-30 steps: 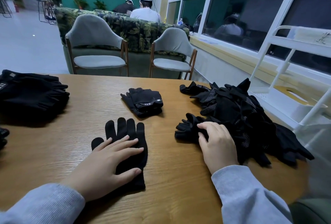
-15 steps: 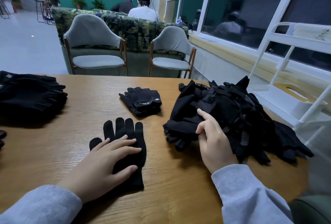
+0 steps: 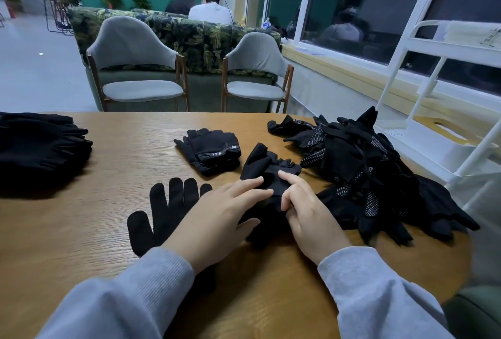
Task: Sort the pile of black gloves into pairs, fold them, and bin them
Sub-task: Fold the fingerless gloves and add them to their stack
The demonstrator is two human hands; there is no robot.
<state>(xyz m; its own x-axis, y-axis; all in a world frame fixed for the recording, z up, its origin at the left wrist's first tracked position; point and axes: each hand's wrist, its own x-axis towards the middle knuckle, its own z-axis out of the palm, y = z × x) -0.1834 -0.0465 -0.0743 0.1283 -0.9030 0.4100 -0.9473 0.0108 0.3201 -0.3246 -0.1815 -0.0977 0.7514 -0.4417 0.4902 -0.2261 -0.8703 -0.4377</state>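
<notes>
Glove sorting: early-to-middle stage, most of the pile still waiting.

Both hands are working one fingerless glove (image 3: 268, 176) at frame centre: left hand (image 3: 217, 219) is lying across it with its fingers straight, pressing, while right hand (image 3: 309, 216) is pinching its edge with curled fingers. A full-fingered glove (image 3: 168, 203) is lying flat on the counter (image 3: 81, 230) just left of them, partly under the left wrist. One folded pair (image 3: 211, 149) is sitting above centre; a dark stack (image 3: 40, 146) is resting at left edge (sorted, probably). The unsorted pile (image 3: 366, 170) is filling the right side. Nothing is looking binned yet; the white rack (image 3: 433, 132) at far right is likely the destination.
</notes>
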